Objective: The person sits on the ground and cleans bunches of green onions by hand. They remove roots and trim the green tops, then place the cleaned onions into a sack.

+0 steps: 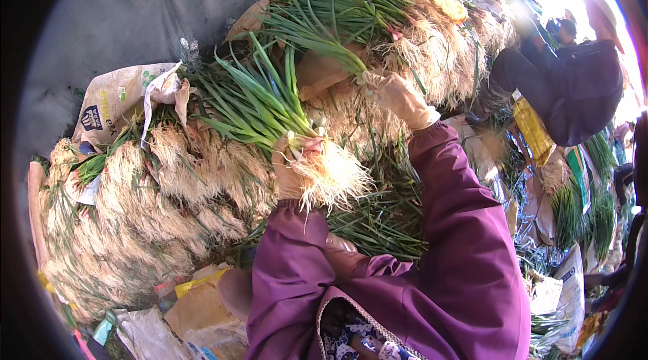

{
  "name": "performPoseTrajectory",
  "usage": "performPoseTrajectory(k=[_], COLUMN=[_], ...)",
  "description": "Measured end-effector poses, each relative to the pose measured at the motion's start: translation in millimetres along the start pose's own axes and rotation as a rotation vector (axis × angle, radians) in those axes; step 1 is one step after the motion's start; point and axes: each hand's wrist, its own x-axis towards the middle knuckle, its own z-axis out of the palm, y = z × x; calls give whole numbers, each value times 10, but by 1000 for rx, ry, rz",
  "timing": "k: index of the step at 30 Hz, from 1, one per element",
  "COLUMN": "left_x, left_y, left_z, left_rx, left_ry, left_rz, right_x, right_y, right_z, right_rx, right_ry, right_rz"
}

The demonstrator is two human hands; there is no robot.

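My left hand, in what looks like a thin pale glove, is closed round a bunch of spring onions. Its green leaves point up and to the left, while the white bulbs and a tangle of pale roots hang over the right side of the hand. Higher and to the right, my right hand pinches a small spring onion stalk near its root end. That stalk's leaves reach up-left over the far pile. The exact grip of my right fingertips is partly hidden.
A long pile of spring onions lies at left, roots outward, with another pile behind. Loose green leaves cover the ground before me. A printed sack rests against the dark sheet. Another person bends at right.
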Motion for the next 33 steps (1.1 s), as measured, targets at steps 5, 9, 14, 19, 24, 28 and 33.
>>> performPoseTrajectory(k=[5,9,14,19,24,28,33], left_x=[-43,-90,-115,8,151,106,39], left_y=[-22,-67,-142,-200,-280,-251,-286], left_z=[-5,70,175,128,-88,-325,-365], left_rx=[-277,-211,-248,-229,-346,-255,-269], left_ry=[8,-56,23,-6,90,58,-82], left_rz=[-122,-55,-99,-32,1,2,-34], right_x=[112,-58,-472,-490,-27,266,226], right_y=[53,61,339,454,10,-214,14], right_z=[-11,430,847,734,460,158,105], right_rx=[-1060,-101,-1944,-1796,-2570,-1379,-477], right_ry=[444,303,-94,-151,191,584,306], right_rz=[-220,-327,-623,-1033,-434,-416,-194])
